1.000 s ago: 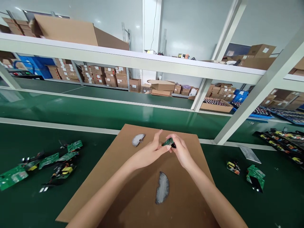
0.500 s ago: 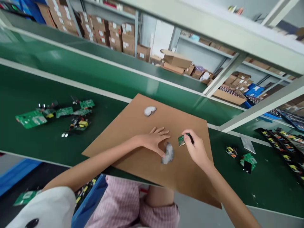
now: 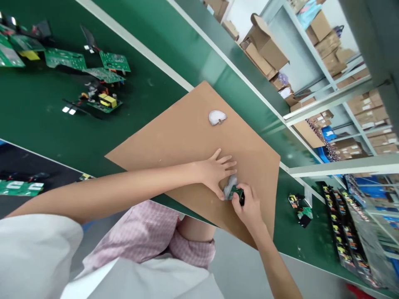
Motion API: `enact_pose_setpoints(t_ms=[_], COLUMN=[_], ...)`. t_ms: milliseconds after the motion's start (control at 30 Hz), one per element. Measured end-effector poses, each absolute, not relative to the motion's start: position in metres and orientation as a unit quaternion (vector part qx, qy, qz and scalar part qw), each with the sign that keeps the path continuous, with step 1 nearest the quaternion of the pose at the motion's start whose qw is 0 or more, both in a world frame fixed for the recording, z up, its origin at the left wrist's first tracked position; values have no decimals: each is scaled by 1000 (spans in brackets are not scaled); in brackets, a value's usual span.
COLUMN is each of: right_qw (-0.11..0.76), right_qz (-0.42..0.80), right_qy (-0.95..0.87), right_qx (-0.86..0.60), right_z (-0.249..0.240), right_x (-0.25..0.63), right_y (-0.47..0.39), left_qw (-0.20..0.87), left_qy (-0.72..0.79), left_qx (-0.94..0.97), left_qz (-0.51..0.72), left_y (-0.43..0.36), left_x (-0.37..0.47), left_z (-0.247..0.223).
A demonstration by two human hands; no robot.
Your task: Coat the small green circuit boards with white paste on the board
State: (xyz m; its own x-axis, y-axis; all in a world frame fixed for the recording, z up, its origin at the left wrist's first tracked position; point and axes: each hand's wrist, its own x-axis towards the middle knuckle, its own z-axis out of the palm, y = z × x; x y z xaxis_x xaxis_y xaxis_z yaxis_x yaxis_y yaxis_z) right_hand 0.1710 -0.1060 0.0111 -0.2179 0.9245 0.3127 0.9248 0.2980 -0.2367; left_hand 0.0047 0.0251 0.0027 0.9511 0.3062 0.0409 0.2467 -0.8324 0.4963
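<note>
My right hand (image 3: 249, 204) grips a small green circuit board (image 3: 234, 192) with a black part on it, between thumb and fingers. The board is at a greyish, curved, putty-like piece (image 3: 230, 182) on the brown cardboard sheet (image 3: 174, 145) and overlaps part of it. My left hand (image 3: 218, 172) lies with fingers spread on the cardboard, its thumb close beside the grey piece. Farther back on the sheet rests a white, rounded piece (image 3: 217, 117) with a notch in its edge.
Several green circuit boards (image 3: 106, 99) with wires lie on the green bench (image 3: 149, 95) to the left. At the right are loose boards (image 3: 304, 215) and a black tray (image 3: 339, 232) of parts. A pale metal post (image 3: 336, 166) and shelves with cardboard boxes (image 3: 268, 50) stand beyond.
My right hand has brought the circuit board left and down to the grey piece. My left hand stays spread beside it. The head view has turned and tilted.
</note>
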Motion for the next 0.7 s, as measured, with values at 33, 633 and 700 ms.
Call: enact_pose_setpoints(t_ms=[33,633,700], right_qw=[197,108,103], right_qz=[-5,-61,-53], right_qy=[-784,-785,-791], right_qx=[-589,-607,-600], right_z=[10,18,17], right_x=[170,171,171], right_y=[-106,-83,-82], left_qw=[243,229,226], left_qy=[150,163,160], left_qx=[957,959,960], left_qz=[52,38,36], left_y=[24,21,21], left_x=[5,8,8], left_z=[2,-2,-2])
